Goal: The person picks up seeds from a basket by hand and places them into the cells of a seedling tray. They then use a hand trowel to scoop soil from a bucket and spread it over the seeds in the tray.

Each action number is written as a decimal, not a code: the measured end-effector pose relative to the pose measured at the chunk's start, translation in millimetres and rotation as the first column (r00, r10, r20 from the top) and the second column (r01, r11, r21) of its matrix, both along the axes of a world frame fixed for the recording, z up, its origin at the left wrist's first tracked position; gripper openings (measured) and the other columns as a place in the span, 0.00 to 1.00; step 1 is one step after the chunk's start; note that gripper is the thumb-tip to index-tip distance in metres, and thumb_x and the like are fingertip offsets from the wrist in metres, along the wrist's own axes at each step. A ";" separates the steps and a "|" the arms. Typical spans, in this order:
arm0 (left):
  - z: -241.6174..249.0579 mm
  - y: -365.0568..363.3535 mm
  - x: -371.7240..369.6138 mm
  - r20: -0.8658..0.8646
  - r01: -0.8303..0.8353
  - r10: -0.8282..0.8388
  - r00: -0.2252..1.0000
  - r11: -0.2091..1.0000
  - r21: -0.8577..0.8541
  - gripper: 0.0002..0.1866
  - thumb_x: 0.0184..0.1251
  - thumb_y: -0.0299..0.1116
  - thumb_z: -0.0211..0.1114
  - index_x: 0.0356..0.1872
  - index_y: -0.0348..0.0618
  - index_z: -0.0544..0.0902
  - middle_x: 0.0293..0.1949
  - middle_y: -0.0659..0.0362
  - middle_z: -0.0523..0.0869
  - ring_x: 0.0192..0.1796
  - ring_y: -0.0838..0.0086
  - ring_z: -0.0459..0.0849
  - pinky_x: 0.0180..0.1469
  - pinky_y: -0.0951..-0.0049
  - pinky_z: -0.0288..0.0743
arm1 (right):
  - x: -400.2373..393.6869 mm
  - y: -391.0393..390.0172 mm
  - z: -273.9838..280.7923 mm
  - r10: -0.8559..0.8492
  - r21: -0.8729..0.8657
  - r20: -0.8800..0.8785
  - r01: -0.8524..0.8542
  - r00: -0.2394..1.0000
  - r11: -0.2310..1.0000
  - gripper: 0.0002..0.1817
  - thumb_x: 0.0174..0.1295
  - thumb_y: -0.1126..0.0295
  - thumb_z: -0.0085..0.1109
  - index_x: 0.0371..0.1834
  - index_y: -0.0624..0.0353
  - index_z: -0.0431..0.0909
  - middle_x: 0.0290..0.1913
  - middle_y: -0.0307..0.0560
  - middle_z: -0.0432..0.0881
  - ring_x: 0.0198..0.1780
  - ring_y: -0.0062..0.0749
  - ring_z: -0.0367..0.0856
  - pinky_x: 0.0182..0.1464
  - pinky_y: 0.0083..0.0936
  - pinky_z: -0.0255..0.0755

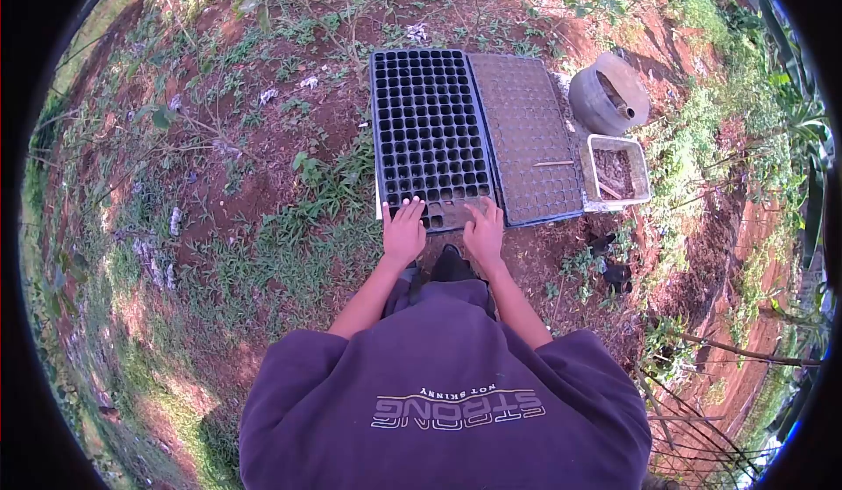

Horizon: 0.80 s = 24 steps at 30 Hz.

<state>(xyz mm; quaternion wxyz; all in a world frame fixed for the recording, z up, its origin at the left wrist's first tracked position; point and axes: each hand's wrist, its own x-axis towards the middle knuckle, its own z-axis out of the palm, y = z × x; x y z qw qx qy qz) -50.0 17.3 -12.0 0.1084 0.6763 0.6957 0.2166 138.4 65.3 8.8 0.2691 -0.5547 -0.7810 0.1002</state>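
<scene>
A black seedling tray (pixel 430 121) lies on the ground before me, most of its square cells without soil. Brown soil (pixel 452 213) covers cells along its near edge, between my hands. My left hand (pixel 404 231) rests palm down on the near left corner, fingers spread over the cells. At the near right corner, my right hand (pixel 484 231) touches the soil with its fingertips, fingers apart and slightly bent. Neither hand appears to hold anything. Right beside this tray lies a second seedling tray (pixel 535 139) filled with soil, and a thin stick (pixel 553 164) lies across it.
A round grey pot (pixel 596 95) lies tipped to the right of the trays. Below it is a whitish rectangular tub (pixel 646 193) holding dark soil and a stick-like piece. Weeds (pixel 324 192) grow on the left; thin branches (pixel 737 350) stick out at right.
</scene>
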 end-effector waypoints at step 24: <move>17.9 158.1 195.6 0.150 0.004 -0.022 0.988 0.993 0.119 0.12 0.58 0.30 0.65 0.44 0.45 0.81 0.53 0.53 0.79 0.65 0.52 0.68 0.66 0.55 0.63 | 190.2 128.9 5.7 -0.059 -0.064 -0.070 0.055 0.996 0.996 0.16 0.56 0.71 0.61 0.50 0.53 0.81 0.55 0.48 0.74 0.58 0.50 0.67 0.61 0.42 0.64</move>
